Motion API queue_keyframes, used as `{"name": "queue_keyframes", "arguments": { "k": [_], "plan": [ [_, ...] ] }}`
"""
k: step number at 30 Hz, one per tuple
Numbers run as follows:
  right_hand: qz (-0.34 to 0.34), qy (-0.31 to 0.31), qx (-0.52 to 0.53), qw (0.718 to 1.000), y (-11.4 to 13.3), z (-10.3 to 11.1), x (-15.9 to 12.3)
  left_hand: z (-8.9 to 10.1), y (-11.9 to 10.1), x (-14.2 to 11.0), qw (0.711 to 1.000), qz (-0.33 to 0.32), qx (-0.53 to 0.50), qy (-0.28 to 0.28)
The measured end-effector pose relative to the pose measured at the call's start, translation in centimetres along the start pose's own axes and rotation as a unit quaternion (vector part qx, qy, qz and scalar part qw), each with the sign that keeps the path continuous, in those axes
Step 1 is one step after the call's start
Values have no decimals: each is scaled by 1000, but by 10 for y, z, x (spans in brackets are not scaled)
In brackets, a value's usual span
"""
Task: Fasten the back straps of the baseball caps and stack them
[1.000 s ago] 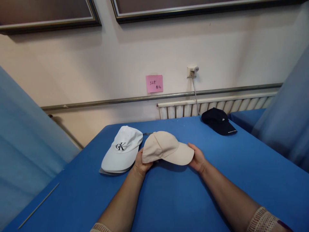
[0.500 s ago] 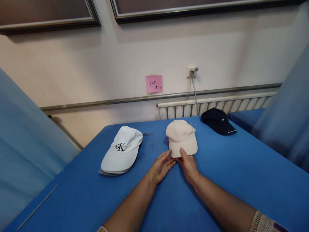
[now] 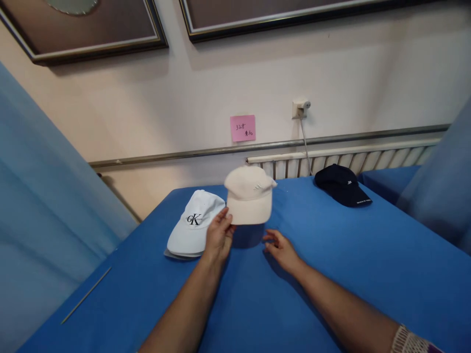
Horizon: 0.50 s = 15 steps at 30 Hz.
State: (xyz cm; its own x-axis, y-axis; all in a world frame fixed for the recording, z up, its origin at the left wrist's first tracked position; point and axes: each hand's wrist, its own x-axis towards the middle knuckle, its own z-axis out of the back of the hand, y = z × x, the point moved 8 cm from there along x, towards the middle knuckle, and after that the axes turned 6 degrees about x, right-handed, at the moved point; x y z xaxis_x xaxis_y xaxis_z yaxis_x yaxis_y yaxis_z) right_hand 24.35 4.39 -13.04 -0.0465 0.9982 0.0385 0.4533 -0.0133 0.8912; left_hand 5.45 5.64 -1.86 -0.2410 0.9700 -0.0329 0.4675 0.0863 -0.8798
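Observation:
My left hand grips the brim of a cream baseball cap at its left corner. The cap is held up off the blue table, and its shadow falls beneath it. Just right of and below the cap, my right hand hovers with fingers apart and loosely bent, holding nothing. A white baseball cap with black "CK" letters sits left of my left hand, on top of another cap whose grey brim edge peeks out. Partly, the left hand and cream cap cover its right side.
At the table's back right rests a dark navy cap. A thin stick lies at the left. Behind the table are a radiator, a metal rail and a plugged-in cord. Blue curtains hang at both sides.
The cream cap has been lifted and moved left, close to the white cap, in my left hand. My right hand has let go of its brim. The view has shifted slightly left.

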Motion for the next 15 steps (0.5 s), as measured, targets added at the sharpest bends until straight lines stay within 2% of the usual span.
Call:
{"name": "queue_keyframes", "arguments": {
  "k": [3,6,8,11,15],
  "plan": [
    [9,19,-40,999,-3,-1,1,25,-66,8,996,-87,13,-31],
    [14,45,-79,996,-5,-3,0,64,-102,9,992,-83,48,-83],
    [2,61,-120,991,-8,-3,1,97,-106,5,987,-47,82,-131],
    [-19,81,-157,984,-12,-3,3,142,-98,-2,974,4,141,-176],
    [-33,78,-135,987,-16,0,8,187,-91,-11,950,3,198,-241]
  ]
}}
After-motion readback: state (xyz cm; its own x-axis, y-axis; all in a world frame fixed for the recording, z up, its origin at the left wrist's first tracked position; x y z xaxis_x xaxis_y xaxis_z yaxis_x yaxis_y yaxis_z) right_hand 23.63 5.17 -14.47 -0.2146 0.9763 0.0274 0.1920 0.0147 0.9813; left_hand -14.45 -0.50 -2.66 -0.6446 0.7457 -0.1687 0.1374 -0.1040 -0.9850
